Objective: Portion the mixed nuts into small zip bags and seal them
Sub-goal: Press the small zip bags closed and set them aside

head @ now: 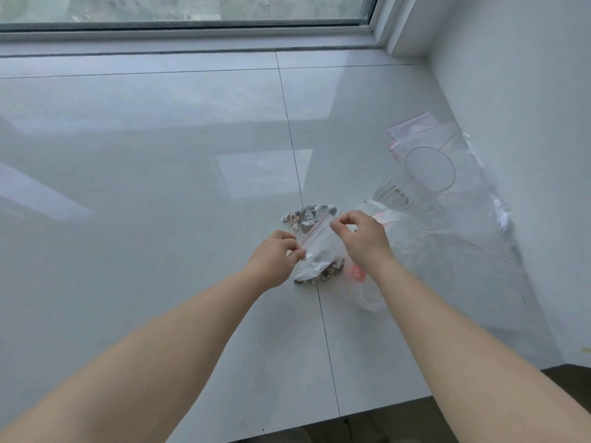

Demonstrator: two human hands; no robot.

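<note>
Head view of a pale, glossy tiled tabletop beneath a window, with a white wall at the right. Both bare forearms reach in from the near edge. The left hand pinches the left end of the red-lined top of a small zip bag between thumb and fingertips; the right hand pinches the right end of the same strip, fingers curled. The small zip bag hangs between the two hands near the centre of the tabletop, tilted, with mixed nuts gathered at its lower, near end. Just beyond the hands, touching or overlapping the held bag, lies a second filled bag showing dark nuts. To the right of the right hand lies a large crumpled clear plastic bag, extending toward the wall. At its far end rests a stack of empty zip bags with red strips. Whether the held bag's seal is closed cannot be told.
</note>
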